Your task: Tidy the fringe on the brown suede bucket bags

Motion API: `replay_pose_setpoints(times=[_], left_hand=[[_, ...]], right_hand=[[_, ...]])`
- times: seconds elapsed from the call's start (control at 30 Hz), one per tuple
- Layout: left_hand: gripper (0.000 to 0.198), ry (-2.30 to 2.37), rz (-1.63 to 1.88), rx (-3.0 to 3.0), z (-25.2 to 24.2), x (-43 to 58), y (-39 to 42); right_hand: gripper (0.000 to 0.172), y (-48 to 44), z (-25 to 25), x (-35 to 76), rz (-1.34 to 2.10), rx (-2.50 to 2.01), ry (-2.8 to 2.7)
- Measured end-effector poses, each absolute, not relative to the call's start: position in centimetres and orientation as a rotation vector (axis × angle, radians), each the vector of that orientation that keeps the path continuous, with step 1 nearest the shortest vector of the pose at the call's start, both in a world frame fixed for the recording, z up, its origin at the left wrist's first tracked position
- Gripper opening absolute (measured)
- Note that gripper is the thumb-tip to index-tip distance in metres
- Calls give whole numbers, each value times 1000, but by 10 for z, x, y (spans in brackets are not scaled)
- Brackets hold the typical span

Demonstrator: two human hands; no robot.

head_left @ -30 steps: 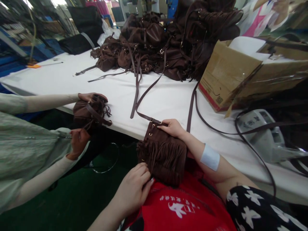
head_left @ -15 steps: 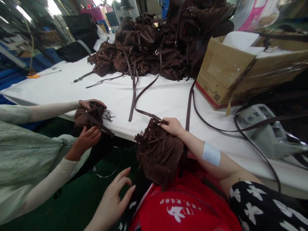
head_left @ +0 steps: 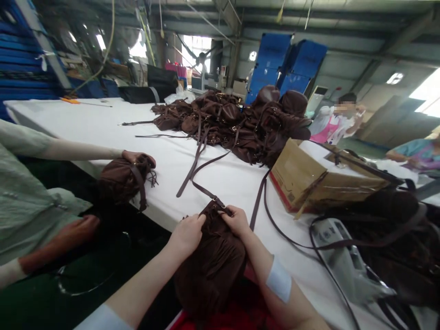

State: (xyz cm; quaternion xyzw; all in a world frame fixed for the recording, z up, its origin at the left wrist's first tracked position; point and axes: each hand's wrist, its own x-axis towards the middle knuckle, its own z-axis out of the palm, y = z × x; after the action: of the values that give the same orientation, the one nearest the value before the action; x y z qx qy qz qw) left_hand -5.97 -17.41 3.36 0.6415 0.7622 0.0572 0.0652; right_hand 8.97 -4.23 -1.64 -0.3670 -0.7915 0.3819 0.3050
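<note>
A dark brown fringed bag (head_left: 215, 263) hangs over the table's near edge, close to my body. My left hand (head_left: 188, 234) is closed on the left side of its gathered top. At the right of the top, by the strap buckle, my right hand (head_left: 237, 221) pinches the rim. From that buckle a thin brown strap (head_left: 201, 185) runs up across the white table toward the pile. The bag's lower part is dark, and my fingers hide some of its opening.
On the left a co-worker's hand (head_left: 135, 158) holds another brown bag (head_left: 118, 179). Brown bags are heaped in a pile (head_left: 233, 121) at the back of the white table (head_left: 161, 183). To the right stand a cardboard box (head_left: 297, 176) and a grey device (head_left: 340, 256), with loose straps around them.
My left hand has come up from beside the bag and taken hold of its top. My view has tilted upward. The co-worker's lower hand has let go of the other bag.
</note>
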Motion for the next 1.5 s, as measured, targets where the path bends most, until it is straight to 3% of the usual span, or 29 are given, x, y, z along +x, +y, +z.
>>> replay_pose_setpoints(times=[0.17,0.5,0.7,0.8,1.03,1.5], left_hand=[[16,2182,109,1910,28,-60,-213],[16,1678,-258,1558,16,-68,-294],[22,2107,284,1989,46,-50,-250],[32,2056,464,2248,39,-44,-208],[26,2113,246,2360,15,-46,-168],[21,1954,-88,1969,15,-40,-269]], right_hand=[[29,-45,-13,90,1001,-980,-2129],[27,-42,-16,90,1033,-993,-2101],[30,-42,-16,90,1043,-1002,-2108],[30,-41,-18,91,1029,-1004,-2134],[34,-35,-20,92,934,-980,-2220],[33,-40,-15,91,1044,-947,-2201]])
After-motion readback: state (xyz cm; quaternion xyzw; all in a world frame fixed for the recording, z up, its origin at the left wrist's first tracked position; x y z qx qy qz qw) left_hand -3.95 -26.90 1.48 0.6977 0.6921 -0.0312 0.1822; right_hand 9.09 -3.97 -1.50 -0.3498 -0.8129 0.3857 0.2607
